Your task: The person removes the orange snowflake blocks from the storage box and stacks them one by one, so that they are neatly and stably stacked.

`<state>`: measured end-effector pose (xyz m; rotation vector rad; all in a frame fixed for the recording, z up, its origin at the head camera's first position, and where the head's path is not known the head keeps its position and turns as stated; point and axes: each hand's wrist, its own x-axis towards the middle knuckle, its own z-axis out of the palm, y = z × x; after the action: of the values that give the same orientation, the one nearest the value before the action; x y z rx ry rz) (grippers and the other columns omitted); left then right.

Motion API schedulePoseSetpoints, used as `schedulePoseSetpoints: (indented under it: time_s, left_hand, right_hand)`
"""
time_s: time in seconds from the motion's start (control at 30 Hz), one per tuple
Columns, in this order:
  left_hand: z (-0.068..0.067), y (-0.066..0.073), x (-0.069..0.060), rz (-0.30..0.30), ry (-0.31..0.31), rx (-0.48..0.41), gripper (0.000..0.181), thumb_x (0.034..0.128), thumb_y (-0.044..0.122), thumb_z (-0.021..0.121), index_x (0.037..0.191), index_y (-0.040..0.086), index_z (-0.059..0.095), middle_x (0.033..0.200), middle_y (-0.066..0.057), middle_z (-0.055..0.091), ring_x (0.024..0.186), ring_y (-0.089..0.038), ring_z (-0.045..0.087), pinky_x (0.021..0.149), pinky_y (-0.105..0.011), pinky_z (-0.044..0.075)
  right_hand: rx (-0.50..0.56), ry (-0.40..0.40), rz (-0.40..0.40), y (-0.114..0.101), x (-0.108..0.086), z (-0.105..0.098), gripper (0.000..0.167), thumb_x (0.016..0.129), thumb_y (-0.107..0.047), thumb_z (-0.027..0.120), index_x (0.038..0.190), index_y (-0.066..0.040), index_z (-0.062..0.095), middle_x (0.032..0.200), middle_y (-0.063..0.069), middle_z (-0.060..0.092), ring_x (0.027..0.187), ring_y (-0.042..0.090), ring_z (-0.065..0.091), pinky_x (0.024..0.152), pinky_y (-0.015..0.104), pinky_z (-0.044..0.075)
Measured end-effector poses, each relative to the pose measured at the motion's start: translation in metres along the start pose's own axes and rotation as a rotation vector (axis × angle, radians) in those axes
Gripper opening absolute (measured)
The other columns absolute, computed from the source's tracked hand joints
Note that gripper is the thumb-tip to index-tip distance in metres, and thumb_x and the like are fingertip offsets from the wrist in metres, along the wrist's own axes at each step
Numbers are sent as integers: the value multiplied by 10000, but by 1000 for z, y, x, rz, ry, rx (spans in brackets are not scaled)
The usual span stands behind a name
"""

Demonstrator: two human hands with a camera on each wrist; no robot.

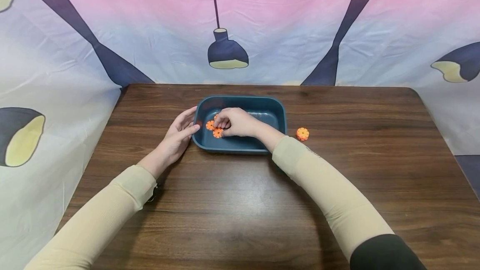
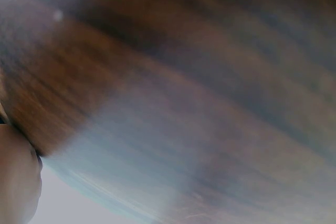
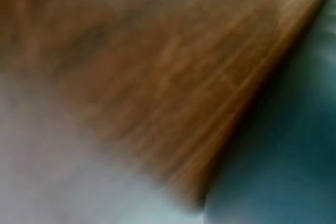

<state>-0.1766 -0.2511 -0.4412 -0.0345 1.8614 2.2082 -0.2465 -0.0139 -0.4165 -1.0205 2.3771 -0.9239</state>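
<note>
A dark teal plastic basin [image 1: 240, 151] stands on the table. My left hand [image 1: 174, 138] holds its left end, thumb at the rim and fingers along the outside. Inside, at the left, are a few orange notched discs [image 1: 210, 125] with a hole in the middle. My right hand [image 1: 241, 122] reaches over the basin's front right and pinches one orange notched disc [image 1: 218, 133] between thumb and fingers. Its fingers partly hide another disc behind. In the left wrist view only a blurred bit of hand [image 2: 20, 177] shows at the edge.
More orange notched discs, seemingly stacked [image 1: 302, 133], lie on the wooden table [image 1: 232, 203] just right of the basin. A cloth backdrop [image 1: 168, 24] printed with lamps hangs behind the table and at its sides. Both wrist views are blurred, mostly wood grain.
</note>
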Motion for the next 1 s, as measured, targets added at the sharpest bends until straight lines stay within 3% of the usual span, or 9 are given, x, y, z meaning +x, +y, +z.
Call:
schedulePoseSetpoints:
  time_s: [0.5,1.0]
  left_hand:
    - [0,1,-1,18,-6,-27,540,1063,-8,552,1541,235,494,1449,76,525,1345,-142,465,1054,-190,464]
    - [-1,2,-2,33,-10,-36,540,1060,-25,554,1541,216,499,1440,65,541,1326,-136,486,1047,-182,474]
  right_hand:
    - [-61,5,-10,-5,1,3,297,930,-62,813,1222,-61,761,1218,85,703,1009,193,669,926,291,567]
    - [-76,-4,13,-7,-2,1,259,919,-89,837,1166,-79,760,1146,73,679,1011,191,641,921,288,554]
